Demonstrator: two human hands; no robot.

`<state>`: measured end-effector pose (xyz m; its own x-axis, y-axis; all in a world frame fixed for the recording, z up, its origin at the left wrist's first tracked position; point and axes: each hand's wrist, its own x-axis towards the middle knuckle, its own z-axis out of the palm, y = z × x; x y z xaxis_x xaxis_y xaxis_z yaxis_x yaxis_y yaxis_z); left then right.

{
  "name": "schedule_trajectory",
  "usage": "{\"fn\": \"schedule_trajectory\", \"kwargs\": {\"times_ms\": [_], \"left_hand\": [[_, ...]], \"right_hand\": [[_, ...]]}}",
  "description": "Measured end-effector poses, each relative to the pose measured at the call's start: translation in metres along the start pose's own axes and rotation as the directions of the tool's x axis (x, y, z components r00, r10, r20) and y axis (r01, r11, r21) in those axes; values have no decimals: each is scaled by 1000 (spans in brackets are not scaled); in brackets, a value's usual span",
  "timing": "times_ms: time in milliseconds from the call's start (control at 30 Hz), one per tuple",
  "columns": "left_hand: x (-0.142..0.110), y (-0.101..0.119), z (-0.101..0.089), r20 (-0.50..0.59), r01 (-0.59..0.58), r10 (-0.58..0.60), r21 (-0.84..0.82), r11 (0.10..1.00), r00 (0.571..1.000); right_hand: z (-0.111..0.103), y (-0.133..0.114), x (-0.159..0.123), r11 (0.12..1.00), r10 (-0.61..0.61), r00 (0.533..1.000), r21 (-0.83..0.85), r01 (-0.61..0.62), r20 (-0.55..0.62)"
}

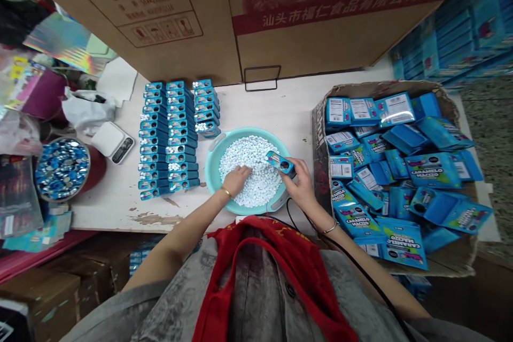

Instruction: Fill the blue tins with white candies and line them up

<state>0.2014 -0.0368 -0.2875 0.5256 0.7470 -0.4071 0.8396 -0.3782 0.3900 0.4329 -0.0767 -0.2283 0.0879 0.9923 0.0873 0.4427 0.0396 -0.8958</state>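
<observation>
A turquoise basin (212, 165) full of small, pale, pebble-like candies (258, 192) stands in front of me. My left hand (237, 180) is at the basin's left side with curled fingers, its tips down among the candies. Over the right side of the basin, my right hand (301, 183) grips a small blue candy box (279, 162) by its near end. The box is tilted, its far end pointing toward the left above the candies, and some pale pieces show at that end.
Rows of blue boxes (182, 133) stand left of the basin. A large cardboard carton (208, 59) blocks the back. On the right, an open carton (320, 144) holds many blue packages. Farther left are a white scale (112, 141) and a tub of shiny wrapped sweets (64, 168).
</observation>
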Motion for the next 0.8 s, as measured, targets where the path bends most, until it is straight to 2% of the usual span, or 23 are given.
{"fn": "schedule_trajectory", "kwargs": {"times_ms": [133, 200, 267, 367, 500, 600, 667, 800], "left_hand": [[-12, 12, 18, 45, -71, 79, -148, 986, 996], [-15, 12, 17, 49, -86, 97, -190, 978, 994], [-19, 10, 8, 40, -118, 135, -290, 950, 990], [-32, 4, -20, -24, -197, 207, -428, 882, 978], [-53, 4, -77, -103, -286, 268, -379, 880, 958], [-61, 16, -120, -78, -285, 274, -250, 925, 959], [-61, 30, -143, -12, -250, 251, -114, 961, 968], [-56, 70, -172, 170, -139, 100, 238, 961, 980]], "right_hand": [[-1, 2, 3, 1000, 7, 999, 9, -6, -52], [-1, 3, 4, 1000, 0, 998, 15, 1, -69], [-1, 4, 4, 1000, -7, 997, 19, 8, -78], [-1, 6, 3, 1000, -20, 997, 5, 21, -80], [5, 8, 3, 997, -80, 996, -24, 79, -28], [13, 9, 2, 989, -134, 989, -47, 138, 62], [19, 9, 1, 983, -163, 980, -67, 171, 110], [30, 7, -2, 967, -224, 963, -88, 239, 148]]}}
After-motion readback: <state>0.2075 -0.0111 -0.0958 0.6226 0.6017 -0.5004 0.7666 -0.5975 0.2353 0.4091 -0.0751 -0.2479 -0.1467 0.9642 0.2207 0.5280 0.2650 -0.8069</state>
